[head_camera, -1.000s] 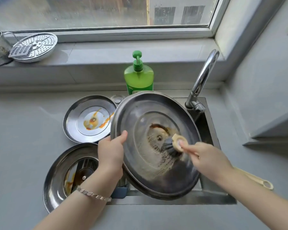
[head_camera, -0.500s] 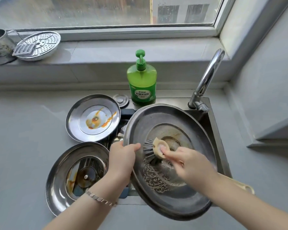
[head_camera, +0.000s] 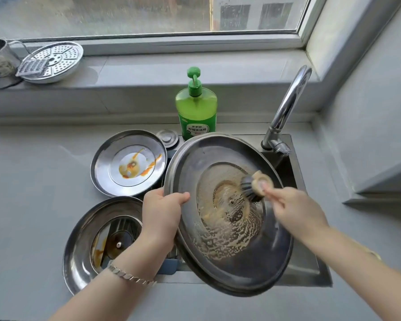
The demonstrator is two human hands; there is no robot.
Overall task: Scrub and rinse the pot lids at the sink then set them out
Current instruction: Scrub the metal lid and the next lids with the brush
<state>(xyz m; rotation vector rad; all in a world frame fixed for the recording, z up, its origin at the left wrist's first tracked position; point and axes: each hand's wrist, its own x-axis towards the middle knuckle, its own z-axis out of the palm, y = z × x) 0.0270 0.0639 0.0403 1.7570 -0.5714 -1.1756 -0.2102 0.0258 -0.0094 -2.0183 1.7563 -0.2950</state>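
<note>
3 lids are in view, and I have 1 of them in work: the big steel lid [head_camera: 271,258] is held tilted over the sink [head_camera: 310,274], its underside toward me and its middle covered in brownish suds. My left hand [head_camera: 162,212] grips the lid's left rim, thumb on the inner face, the fingers curled behind it out of sight. My right hand [head_camera: 296,212] has its fingers [head_camera: 271,193] closed round the scrubbing brush [head_camera: 255,185], whose bristles press on the lid just up and right of its centre.

I judge this to be the scrubbing step, short of any rinse, since the outer band of the lid looks unfoamed. The next move calls for working the brush out to the rim, then turning the lid under the faucet [head_camera: 287,107], where I see no stream.

The other 2 lids, the far one [head_camera: 127,163] and the near one [head_camera: 97,242], lie stained on the desk [head_camera: 33,181] just left of the sink, close against my left hand, so swinging left is tight. The soap bottle [head_camera: 196,107] stands just behind the held lid's far rim. Bare desk further left offers room for setting out.
</note>
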